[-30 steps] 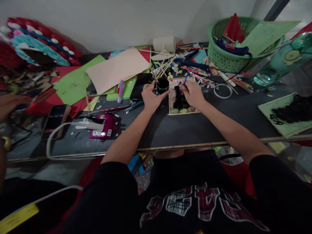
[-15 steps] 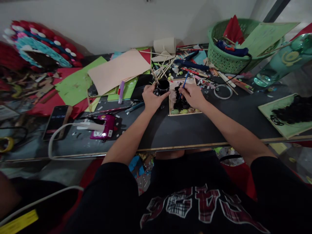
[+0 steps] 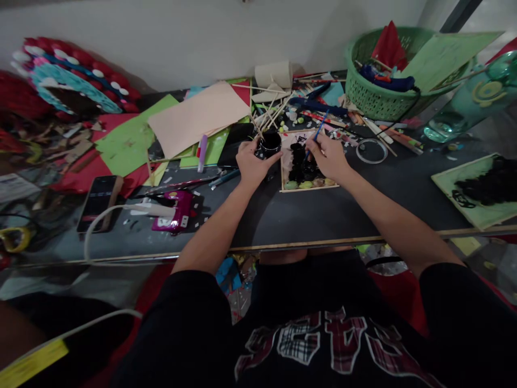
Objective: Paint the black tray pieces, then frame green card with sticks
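Note:
Thumb and fingers of my left hand (image 3: 255, 161) are wrapped round a small jar of black paint (image 3: 271, 142). My right hand (image 3: 329, 156) pinches a thin blue brush (image 3: 320, 128), its lower end over the black area of a small framed panel (image 3: 310, 185). The panel lies flat on the dark table (image 3: 291, 221), just right of the jar. Black covers much of its middle, and rounded green and yellowish pieces line its near edge. The brush tip is too small to make out.
A green basket (image 3: 365, 97) and a bottle (image 3: 464, 110) stand at the back right, near a round lid (image 3: 371, 151). Another panel (image 3: 456, 199) lies far right. Phone (image 3: 97, 202), purple power block (image 3: 177, 213) and coloured paper (image 3: 197, 116) lie left.
My right hand has moved slightly to the right over the panel with the brush, which leans more. My left hand stays round the jar. The whole view has shifted slightly.

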A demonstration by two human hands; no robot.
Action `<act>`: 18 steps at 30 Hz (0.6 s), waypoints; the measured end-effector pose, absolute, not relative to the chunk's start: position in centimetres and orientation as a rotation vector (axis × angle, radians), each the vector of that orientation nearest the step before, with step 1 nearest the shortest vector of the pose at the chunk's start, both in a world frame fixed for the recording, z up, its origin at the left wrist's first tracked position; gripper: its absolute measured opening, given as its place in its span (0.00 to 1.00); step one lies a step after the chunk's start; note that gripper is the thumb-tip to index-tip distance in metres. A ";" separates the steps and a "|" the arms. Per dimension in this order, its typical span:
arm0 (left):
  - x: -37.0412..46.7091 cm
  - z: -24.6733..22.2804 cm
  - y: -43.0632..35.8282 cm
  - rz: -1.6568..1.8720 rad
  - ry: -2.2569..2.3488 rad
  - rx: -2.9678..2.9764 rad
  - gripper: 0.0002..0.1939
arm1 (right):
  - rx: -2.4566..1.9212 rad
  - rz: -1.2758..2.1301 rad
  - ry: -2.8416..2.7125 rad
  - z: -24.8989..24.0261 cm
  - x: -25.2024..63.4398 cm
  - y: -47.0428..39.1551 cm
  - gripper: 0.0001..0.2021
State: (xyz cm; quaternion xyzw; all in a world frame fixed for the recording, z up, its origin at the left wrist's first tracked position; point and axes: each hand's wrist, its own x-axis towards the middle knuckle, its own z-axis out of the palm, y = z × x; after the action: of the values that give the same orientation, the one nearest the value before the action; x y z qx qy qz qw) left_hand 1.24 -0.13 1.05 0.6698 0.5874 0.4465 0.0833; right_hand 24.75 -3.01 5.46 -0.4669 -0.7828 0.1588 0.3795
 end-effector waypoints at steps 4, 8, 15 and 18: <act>1.3 1.1 -0.2 1.323 1.732 2.000 0.35 | -1.180 0.335 -2.033 5.7 24.5 -3.2 0.22; 1.3 1.1 -0.2 1.310 1.729 1.996 0.34 | -1.146 0.346 -2.046 5.6 24.3 -3.3 0.22; 1.3 0.9 -0.1 1.319 1.728 2.030 0.33 | -1.150 0.344 -2.082 5.5 24.2 -3.3 0.21; 1.3 0.9 -0.1 1.320 1.729 2.035 0.33 | -1.189 0.256 -2.027 5.6 24.2 -3.3 0.19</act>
State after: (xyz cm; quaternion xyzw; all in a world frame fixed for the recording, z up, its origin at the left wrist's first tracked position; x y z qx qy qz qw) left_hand 1.29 -0.08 0.92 0.6809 0.5785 0.4417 0.0814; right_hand 24.18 -3.32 5.59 -0.4654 -0.7935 0.1003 0.3791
